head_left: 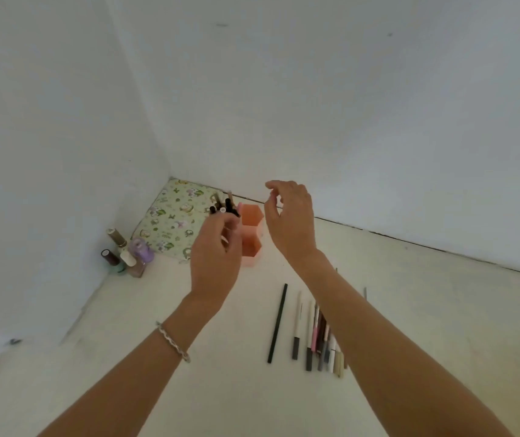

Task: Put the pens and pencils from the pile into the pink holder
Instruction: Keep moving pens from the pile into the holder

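The pink holder (251, 216), made of hexagonal cells, stands on the white surface near the back wall. Several dark and pale pens (225, 205) stand upright in its left cell. My left hand (216, 260) is in front of that cell, and its curled fingers grip those pens near their tops. My right hand (288, 220) hovers above and to the right of the holder, fingers loosely bent, holding nothing. The pile of pens and pencils (317, 337) lies in a row nearer me, partly under my right forearm. A long black pencil (277, 323) lies at the pile's left edge.
A floral-patterned pad (173, 216) lies in the corner behind the holder. Several nail polish bottles (124, 255) stand against the left wall. White walls close in the left and back sides.
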A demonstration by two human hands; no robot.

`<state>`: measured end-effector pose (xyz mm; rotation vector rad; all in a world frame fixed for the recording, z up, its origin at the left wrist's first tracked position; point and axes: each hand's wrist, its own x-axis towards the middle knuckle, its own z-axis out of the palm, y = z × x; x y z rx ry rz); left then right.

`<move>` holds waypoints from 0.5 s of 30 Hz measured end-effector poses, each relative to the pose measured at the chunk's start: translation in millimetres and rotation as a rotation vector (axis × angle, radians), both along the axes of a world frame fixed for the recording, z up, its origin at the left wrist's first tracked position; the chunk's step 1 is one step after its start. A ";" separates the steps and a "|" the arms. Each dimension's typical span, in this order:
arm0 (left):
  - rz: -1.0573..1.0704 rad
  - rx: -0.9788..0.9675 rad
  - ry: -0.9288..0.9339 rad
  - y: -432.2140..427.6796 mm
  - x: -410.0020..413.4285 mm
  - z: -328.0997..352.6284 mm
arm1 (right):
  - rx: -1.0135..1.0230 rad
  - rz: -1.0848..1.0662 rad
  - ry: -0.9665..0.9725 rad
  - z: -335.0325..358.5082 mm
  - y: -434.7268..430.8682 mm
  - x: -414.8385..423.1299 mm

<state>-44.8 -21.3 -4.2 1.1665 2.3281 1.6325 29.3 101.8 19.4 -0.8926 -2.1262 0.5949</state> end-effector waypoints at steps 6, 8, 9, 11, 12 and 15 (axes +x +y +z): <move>-0.331 -0.852 0.087 22.0 71.5 -47.7 | -0.158 -0.096 -0.055 -10.5 20.5 57.8; -0.351 -1.000 0.153 23.9 82.7 -58.5 | -0.200 -0.119 -0.102 -16.4 25.1 75.7; -0.348 -1.031 0.154 23.7 84.3 -62.6 | -0.230 -0.127 -0.129 -18.6 26.6 82.3; -0.357 -1.025 0.106 25.1 86.1 -66.6 | -0.295 -0.147 -0.197 -23.4 28.8 96.6; -0.357 -0.987 0.055 25.5 83.0 -65.6 | -0.313 -0.141 -0.249 -26.2 28.8 99.7; -0.284 -0.729 -0.106 32.1 69.7 -53.2 | -0.291 -0.084 -0.539 -36.3 24.1 104.0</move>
